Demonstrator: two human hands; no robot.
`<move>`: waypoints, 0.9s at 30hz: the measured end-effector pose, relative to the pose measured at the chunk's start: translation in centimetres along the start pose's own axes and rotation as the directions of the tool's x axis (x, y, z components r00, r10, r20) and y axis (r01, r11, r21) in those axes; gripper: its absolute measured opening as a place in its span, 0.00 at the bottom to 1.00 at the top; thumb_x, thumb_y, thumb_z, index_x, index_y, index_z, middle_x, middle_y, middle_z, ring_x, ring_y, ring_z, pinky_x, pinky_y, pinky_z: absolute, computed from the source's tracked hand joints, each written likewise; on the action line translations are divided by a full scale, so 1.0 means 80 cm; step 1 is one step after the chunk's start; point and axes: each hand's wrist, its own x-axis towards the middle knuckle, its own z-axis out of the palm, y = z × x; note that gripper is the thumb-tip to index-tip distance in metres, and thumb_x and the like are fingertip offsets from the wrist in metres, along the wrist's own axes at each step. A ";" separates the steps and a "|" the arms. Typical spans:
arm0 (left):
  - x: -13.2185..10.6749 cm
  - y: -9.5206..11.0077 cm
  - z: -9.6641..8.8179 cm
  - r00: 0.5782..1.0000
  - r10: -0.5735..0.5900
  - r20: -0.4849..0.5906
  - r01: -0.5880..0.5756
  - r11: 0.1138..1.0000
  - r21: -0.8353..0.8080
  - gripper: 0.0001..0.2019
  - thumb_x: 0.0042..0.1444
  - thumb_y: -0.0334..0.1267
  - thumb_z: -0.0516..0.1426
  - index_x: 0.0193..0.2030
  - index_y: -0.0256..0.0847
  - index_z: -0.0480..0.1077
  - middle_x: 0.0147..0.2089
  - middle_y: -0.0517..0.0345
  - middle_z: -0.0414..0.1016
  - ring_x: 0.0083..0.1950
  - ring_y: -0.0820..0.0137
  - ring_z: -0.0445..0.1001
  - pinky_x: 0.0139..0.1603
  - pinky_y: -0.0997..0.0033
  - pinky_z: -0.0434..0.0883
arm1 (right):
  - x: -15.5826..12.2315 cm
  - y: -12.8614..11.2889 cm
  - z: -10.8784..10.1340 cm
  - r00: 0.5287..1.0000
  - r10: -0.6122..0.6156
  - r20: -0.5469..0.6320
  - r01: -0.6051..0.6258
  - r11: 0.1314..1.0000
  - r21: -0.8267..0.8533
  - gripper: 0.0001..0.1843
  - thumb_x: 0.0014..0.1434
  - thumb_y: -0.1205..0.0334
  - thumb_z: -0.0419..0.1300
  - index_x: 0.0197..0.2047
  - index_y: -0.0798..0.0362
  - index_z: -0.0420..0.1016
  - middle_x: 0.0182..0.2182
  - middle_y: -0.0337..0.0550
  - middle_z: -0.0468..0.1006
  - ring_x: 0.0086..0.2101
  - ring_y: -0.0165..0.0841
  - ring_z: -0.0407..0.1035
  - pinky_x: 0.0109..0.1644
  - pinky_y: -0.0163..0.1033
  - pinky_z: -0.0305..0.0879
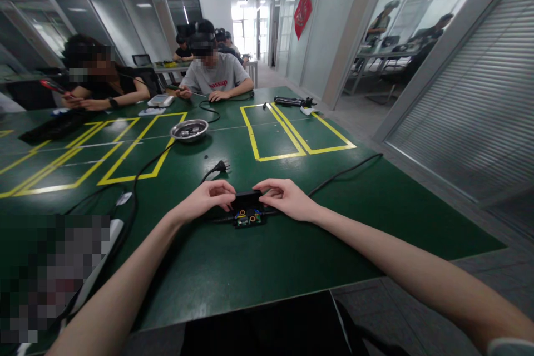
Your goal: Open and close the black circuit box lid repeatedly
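Note:
Between my hands, a black plastic cover (pixel 247 201) stands tilted up behind an exposed circuit board (pixel 249 217) with coils and coloured wires, lying on the green table. My left hand (pixel 212 198) pinches the cover's left end, thumb and fingers closed. At its right end, my right hand (pixel 284 198) grips it the same way. Black cables lead into both sides of the board's housing. A black power plug (pixel 221 167) on its cord lies just beyond my left hand.
A steel bowl (pixel 189 130) of metal parts stands further back on the green table (pixel 317 256). Yellow tape outlines mark its surface. A black cable (pixel 344 175) runs off to the right. Two people sit across the table, one holding a screwdriver. A black tool-like object (pixel 294 102) lies far right.

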 end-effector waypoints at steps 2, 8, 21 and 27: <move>-0.001 0.001 -0.001 1.000 0.001 -0.014 -0.001 1.000 0.006 0.18 0.53 0.51 0.64 0.38 0.37 0.73 0.35 0.57 0.79 0.35 0.69 0.78 0.44 0.63 0.75 | 0.000 -0.001 0.000 1.000 0.008 0.005 -0.008 1.000 0.020 0.17 0.57 0.59 0.66 0.49 0.55 0.80 0.43 0.46 0.84 0.33 0.31 0.78 0.37 0.37 0.76; -0.001 -0.001 -0.005 1.000 -0.006 0.027 0.005 0.999 0.047 0.16 0.52 0.49 0.65 0.39 0.37 0.74 0.33 0.58 0.78 0.36 0.68 0.77 0.48 0.60 0.75 | -0.003 -0.003 -0.003 0.999 -0.017 0.038 0.016 1.000 0.027 0.15 0.61 0.55 0.64 0.46 0.56 0.81 0.40 0.45 0.84 0.33 0.31 0.77 0.41 0.38 0.76; -0.001 0.005 0.003 0.997 -0.003 0.077 -0.001 0.999 0.053 0.16 0.53 0.49 0.64 0.39 0.36 0.76 0.33 0.57 0.79 0.35 0.70 0.75 0.43 0.67 0.73 | -0.007 -0.009 -0.014 0.922 -0.332 0.198 0.361 0.924 -0.129 0.07 0.56 0.63 0.70 0.39 0.55 0.82 0.39 0.46 0.81 0.41 0.35 0.78 0.48 0.44 0.73; -0.002 0.004 0.009 0.991 0.005 0.137 -0.017 0.996 0.085 0.17 0.50 0.48 0.67 0.40 0.36 0.76 0.33 0.58 0.80 0.33 0.71 0.75 0.38 0.71 0.72 | -0.010 -0.009 -0.013 0.850 -0.441 0.287 0.511 0.824 -0.246 0.06 0.56 0.63 0.70 0.38 0.53 0.80 0.37 0.44 0.80 0.39 0.34 0.78 0.45 0.39 0.73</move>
